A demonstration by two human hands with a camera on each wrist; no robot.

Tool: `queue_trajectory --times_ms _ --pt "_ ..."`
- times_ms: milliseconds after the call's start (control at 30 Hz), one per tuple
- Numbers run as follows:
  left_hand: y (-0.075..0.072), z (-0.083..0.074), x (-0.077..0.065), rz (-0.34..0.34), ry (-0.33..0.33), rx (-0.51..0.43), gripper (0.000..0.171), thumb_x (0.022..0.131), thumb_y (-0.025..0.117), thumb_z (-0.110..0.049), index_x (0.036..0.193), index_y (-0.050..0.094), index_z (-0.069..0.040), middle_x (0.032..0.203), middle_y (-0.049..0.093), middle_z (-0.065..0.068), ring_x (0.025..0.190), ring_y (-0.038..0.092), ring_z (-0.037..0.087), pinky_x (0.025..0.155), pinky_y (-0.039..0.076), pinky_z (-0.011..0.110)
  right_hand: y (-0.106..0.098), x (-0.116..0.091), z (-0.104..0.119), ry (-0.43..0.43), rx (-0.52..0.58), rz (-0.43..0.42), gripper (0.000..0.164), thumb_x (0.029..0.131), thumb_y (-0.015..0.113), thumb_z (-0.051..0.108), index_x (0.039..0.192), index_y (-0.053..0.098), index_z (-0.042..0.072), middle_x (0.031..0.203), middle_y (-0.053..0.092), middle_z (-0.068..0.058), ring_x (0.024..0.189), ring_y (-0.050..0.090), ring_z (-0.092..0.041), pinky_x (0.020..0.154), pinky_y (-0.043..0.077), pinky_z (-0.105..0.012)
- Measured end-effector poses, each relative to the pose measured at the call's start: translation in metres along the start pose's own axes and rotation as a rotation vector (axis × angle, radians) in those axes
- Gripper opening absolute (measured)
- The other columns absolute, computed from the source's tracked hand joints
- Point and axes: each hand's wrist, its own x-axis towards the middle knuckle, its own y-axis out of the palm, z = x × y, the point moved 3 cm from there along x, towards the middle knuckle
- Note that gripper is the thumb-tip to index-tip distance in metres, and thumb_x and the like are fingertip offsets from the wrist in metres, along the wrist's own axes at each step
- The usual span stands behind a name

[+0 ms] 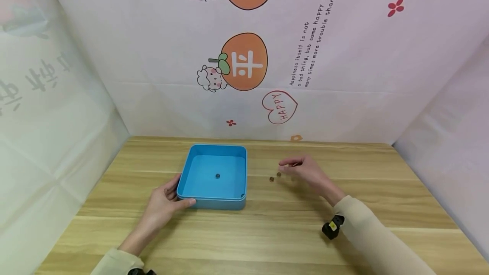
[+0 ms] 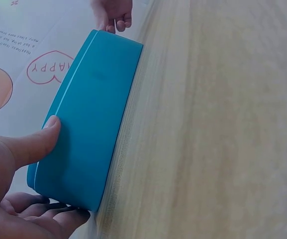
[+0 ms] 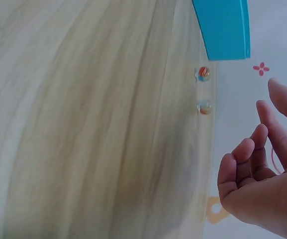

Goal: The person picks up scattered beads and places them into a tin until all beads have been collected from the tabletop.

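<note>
A square blue box (image 1: 212,203), without a lid, sits on the wooden table. My left hand (image 1: 163,205) grips its near left corner, thumb on the front wall and fingers along the left side; the left wrist view shows the thumb (image 2: 51,130) against the wall. One small marble (image 1: 217,176) lies mid-floor in the box, another (image 1: 242,195) in its near right corner. Right of the box, two clear marbles (image 3: 203,73) with coloured cores rest on the wood. Over them hovers my right hand (image 1: 305,172), thumb and forefinger apart, nothing visible between them, other fingers loosely bent.
The wood-grain table (image 1: 214,241) ends at the back against a white printed sheet (image 1: 160,109). More white sheeting hangs along the left and right sides. Black wrist cameras (image 1: 331,227) sit at both cuffs.
</note>
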Motion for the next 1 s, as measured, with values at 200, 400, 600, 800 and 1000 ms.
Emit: queue_trajectory --times_ms 200,400,600,800,1000 --pt "0.0 0.001 0.0 0.0 0.004 0.015 0.101 0.088 0.089 -0.015 0.164 0.026 0.005 0.167 0.027 0.027 0.15 0.035 0.042 0.112 0.043 0.045 -0.005 0.0 -0.009 0.006 -0.014 0.004 0.038 0.095 0.081 0.02 0.122 0.075 -0.006 0.094 0.067 -0.008 0.079 0.057 -0.023 0.063 0.049 -0.032" --pt "0.0 0.001 0.0 0.001 0.0 0.006 0.102 0.087 0.09 -0.015 0.164 0.026 0.005 0.167 0.027 0.027 0.15 0.034 0.042 0.112 0.042 0.045 -0.01 0.001 -0.018 0.002 0.006 0.014 0.039 0.095 0.082 0.016 0.124 0.073 -0.008 0.091 0.066 -0.009 0.079 0.057 -0.021 0.065 0.05 -0.03" --pt "0.0 0.001 0.0 -0.001 0.002 0.008 0.101 0.087 0.09 -0.015 0.164 0.026 0.005 0.167 0.027 0.027 0.149 0.035 0.042 0.112 0.043 0.045 -0.012 0.002 -0.023 0.007 -0.005 0.01 0.039 0.095 0.082 0.015 0.125 0.073 -0.008 0.097 0.068 -0.011 0.082 0.06 -0.022 0.065 0.052 -0.029" --pt "0.0 0.002 0.001 -0.002 0.005 -0.004 0.101 0.087 0.09 -0.014 0.164 0.027 0.004 0.167 0.028 0.027 0.149 0.036 0.041 0.111 0.044 0.044 -0.011 0.005 -0.021 0.018 -0.069 0.011 0.036 0.096 0.081 0.016 0.123 0.074 -0.005 0.099 0.069 -0.013 0.086 0.063 -0.028 0.068 0.054 -0.033" --pt "0.0 0.004 0.001 0.0 0.003 -0.004 0.102 0.087 0.09 -0.014 0.164 0.027 0.004 0.167 0.028 0.027 0.149 0.036 0.042 0.111 0.045 0.045 -0.009 0.008 -0.02 0.008 -0.099 0.022 0.033 0.094 0.083 0.018 0.12 0.077 -0.003 0.106 0.069 -0.013 0.091 0.059 -0.024 0.074 0.052 -0.036"
